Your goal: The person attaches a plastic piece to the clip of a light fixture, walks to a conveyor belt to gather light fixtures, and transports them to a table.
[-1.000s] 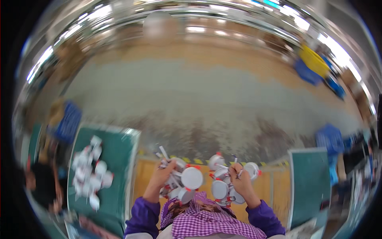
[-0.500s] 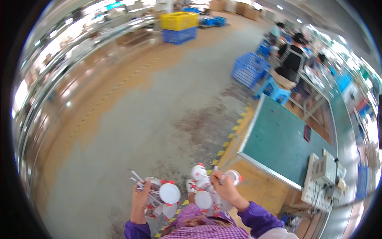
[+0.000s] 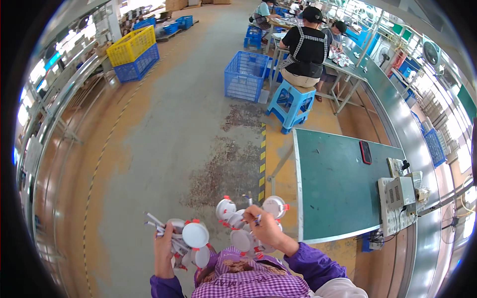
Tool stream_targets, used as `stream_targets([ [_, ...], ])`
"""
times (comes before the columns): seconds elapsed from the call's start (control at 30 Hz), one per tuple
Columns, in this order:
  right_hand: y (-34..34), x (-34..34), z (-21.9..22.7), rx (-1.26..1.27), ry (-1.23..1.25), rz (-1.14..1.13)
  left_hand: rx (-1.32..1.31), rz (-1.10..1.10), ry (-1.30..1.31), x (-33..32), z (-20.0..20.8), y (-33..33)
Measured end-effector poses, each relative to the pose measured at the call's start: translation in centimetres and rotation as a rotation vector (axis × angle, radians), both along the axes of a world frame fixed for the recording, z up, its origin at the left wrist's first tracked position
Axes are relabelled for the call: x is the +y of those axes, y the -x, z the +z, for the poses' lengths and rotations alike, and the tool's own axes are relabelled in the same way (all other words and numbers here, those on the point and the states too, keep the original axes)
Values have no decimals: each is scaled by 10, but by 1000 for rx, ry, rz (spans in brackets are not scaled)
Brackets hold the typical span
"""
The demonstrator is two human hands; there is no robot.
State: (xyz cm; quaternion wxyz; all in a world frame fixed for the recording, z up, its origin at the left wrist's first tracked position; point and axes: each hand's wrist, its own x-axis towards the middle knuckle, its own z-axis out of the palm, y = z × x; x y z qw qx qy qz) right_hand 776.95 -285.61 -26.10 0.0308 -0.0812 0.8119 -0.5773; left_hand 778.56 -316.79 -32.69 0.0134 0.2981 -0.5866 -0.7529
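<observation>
Left hand (image 3: pixel 163 248) grip closed tight round a bunch of round white lamp fittings (image 3: pixel 191 241) with red clips, held by their wires; thin wire ends (image 3: pixel 153 221) stick out above the fingers, discs hang just right of the hand. Right hand (image 3: pixel 266 226) grip also closed, clutching a second bunch of white fittings (image 3: pixel 238 223); discs fan out left, above and below the fist, one disc (image 3: pixel 274 206) right at the near left corner of the green table (image 3: pixel 338 188). Both bunches are in the air over the concrete floor (image 3: pixel 174 139), left of the table, close to the person's chest; the two bunches near each other, not touching as far as visible. Purple sleeves (image 3: pixel 310 265) and a checked apron (image 3: pixel 248 283) at the bottom edge.

On the table: a dark phone (image 3: pixel 365 152) at its far end, a grey box unit (image 3: pixel 397 201) with cables at its right edge. Yellow-black floor tape (image 3: pixel 262 154) runs just left of the table. Beyond the table's far end, a blue plastic stool (image 3: pixel 290 102) with a seated co-worker in black (image 3: pixel 308 47) at another table. Left of the stool, a blue crate (image 3: pixel 244 75); further left, a yellow crate stacked on a blue one (image 3: pixel 133 52).
</observation>
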Motion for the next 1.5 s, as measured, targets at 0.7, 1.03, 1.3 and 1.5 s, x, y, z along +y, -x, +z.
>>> stream_targets([
  [0.7,382,85,1,-95,30,-827,321,-1010,162,201,29,578],
  [1.03,525,229,27,-51,50,-1049,302,-1313,174,407,50,755],
  [1.3,592,351,27,-72,38,-1435,433,-1718,43,611,42,848],
  [1.5,618,430,33,-92,-37,-1649,464,-1938,5,751,39,883],
])
